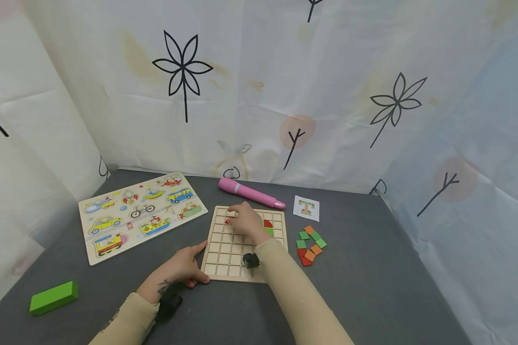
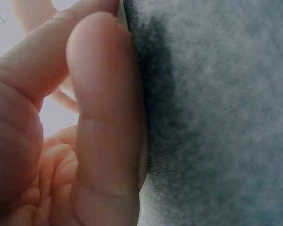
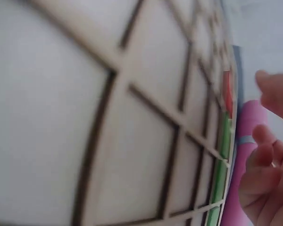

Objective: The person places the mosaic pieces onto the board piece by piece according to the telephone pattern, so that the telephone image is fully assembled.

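**As the left hand (image 1: 182,266) steadies the gridded board (image 1: 224,248), loose tiles (image 1: 316,249) lie off to the right**

Bent over the board's far rows, the right hand (image 1: 247,223) hides its fingertips from above; whether they pinch anything I cannot tell (its wrist view shows curled fingers, no piece). The left thumb and forefinger, spread apart, touch the near-left corner. Beyond the board's right edge, the tiles lie rightward and nearer the person than the right hand, the closer of the two. Cells beneath that hand are hidden.
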A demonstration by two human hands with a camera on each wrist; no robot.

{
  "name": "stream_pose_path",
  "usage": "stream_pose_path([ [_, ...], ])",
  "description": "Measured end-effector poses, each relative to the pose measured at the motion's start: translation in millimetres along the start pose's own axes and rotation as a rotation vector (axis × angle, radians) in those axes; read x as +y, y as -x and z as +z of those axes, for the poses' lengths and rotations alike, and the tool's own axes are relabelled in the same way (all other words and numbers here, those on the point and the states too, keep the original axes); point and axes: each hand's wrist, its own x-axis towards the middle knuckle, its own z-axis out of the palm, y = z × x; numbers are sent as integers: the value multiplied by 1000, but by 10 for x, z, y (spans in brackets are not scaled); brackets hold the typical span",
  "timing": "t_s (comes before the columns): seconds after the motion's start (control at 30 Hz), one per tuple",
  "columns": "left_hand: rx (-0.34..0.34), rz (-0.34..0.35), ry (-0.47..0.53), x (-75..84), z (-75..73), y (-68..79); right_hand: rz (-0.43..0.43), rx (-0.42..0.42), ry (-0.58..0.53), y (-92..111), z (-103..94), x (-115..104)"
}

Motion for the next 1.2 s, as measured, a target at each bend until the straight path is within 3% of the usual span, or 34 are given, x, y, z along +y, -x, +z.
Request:
stream_pose_path([
  [0.2,-2,-3,11,-18,-3,-21,-20,36,-462,207,-214,158],
  [0.53,33,8,-6,-18,-4,3,53,172,-789,709,-563,594],
  [0.67,32,8,-4,-9,10,3,115,249,-859,937,-662,874],
  [0.9,24,4,-16,-18,19,0,278,377,-822,1313,-731,1421],
  [1.07,21,-4,-18,-27,12,-13,408,413,-773,1473,-747,1663],
  [1.2,17,-2,-16,-22,12,-10,462,415,-743,1535,-737,1774],
])
